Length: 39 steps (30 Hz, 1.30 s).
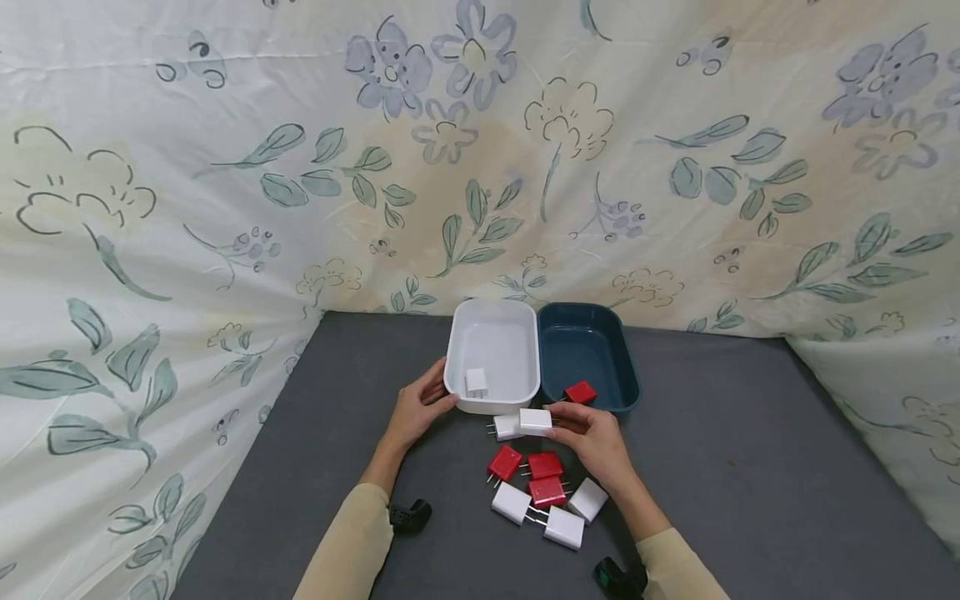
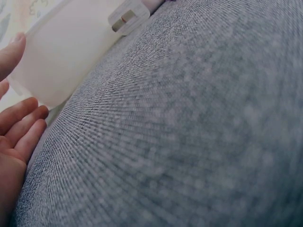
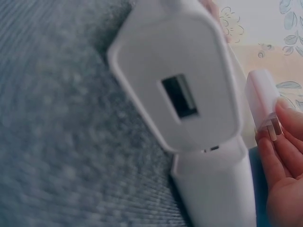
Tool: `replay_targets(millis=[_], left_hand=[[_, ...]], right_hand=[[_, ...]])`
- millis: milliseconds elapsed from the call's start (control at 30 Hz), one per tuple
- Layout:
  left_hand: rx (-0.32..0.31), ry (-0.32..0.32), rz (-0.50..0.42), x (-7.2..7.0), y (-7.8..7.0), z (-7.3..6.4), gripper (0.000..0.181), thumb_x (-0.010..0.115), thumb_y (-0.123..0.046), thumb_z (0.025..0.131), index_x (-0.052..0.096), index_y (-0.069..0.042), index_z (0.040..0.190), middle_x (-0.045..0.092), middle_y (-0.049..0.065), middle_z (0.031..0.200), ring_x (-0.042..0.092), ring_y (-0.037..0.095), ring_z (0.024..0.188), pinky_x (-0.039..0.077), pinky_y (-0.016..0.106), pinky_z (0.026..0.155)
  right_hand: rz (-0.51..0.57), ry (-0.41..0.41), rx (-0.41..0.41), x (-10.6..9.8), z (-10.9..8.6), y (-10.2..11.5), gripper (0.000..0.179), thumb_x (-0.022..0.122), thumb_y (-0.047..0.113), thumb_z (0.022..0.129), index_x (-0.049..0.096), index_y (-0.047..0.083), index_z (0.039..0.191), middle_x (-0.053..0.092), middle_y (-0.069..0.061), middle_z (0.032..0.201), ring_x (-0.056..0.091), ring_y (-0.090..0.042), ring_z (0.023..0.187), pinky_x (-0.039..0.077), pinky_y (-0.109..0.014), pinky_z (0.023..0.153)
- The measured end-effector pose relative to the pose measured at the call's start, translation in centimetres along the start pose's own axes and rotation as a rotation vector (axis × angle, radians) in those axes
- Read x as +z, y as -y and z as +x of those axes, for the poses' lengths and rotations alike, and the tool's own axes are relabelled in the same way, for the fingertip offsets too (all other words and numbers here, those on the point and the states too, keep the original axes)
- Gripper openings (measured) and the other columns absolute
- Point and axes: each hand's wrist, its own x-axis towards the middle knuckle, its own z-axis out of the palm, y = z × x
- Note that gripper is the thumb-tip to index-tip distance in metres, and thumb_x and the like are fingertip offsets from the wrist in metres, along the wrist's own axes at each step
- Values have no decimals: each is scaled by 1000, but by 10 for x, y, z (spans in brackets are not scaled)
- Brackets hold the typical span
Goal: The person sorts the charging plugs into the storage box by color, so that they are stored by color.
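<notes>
In the head view, my left hand (image 1: 416, 407) rests at the near left corner of a white tray (image 1: 491, 310), fingers along its side and thumb by the front. The left wrist view shows those fingers extended against the tray wall (image 2: 61, 52). My right hand (image 1: 596, 437) pinches a white plug charger (image 1: 535, 422) between thumb and fingers, just in front of the trays. In the right wrist view, the prongs of the held charger (image 3: 262, 97) point toward the palm. Another white charger (image 1: 506, 428) lies behind it, partly covered. One white charger (image 1: 476, 382) sits inside the white tray.
A dark blue tray (image 1: 588, 329) stands against the white one's right side, with a red charger (image 1: 580, 392) at its near end. Closer in on the grey table (image 1: 750, 467) lie red chargers (image 1: 547, 491) and white chargers (image 1: 564, 527). A flowered cloth (image 1: 480, 167) hangs behind.
</notes>
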Motion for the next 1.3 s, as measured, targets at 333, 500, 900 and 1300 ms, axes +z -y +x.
replay_targets(millis=[333, 500, 900, 1300], left_hand=[[4, -4, -5, 2, -1, 0, 70, 71, -18, 82, 36, -6, 142, 50, 19, 134, 51, 31, 120, 43, 49, 97], [0, 1, -9, 2, -1, 0, 71, 70, -18, 82, 35, -6, 142, 49, 19, 134, 51, 31, 121, 42, 50, 98], [-2, 0, 0, 1, -1, 0, 72, 71, -19, 82, 35, -6, 142, 49, 18, 135, 51, 31, 121, 43, 49, 98], [-6, 0, 1, 0, -1, -1, 71, 70, -19, 82, 35, -7, 142, 49, 18, 135, 51, 31, 121, 42, 49, 98]], right_hand=[[47, -8, -20, 5, 0, 1, 38, 78, 15, 72, 67, 19, 108, 67, -5, 109, 67, -16, 94, 55, -25, 79], [64, -18, -36, 10, 1, 3, 39, 78, 16, 72, 67, 16, 109, 67, -6, 108, 67, -16, 93, 55, -25, 78], [61, -23, -39, 12, 4, 15, 38, 77, 21, 73, 67, 19, 110, 67, -3, 109, 67, -17, 94, 54, -26, 80], [119, -62, -61, 23, 9, 23, 39, 78, 19, 72, 67, 15, 109, 68, -5, 106, 67, -16, 93, 54, -25, 80]])
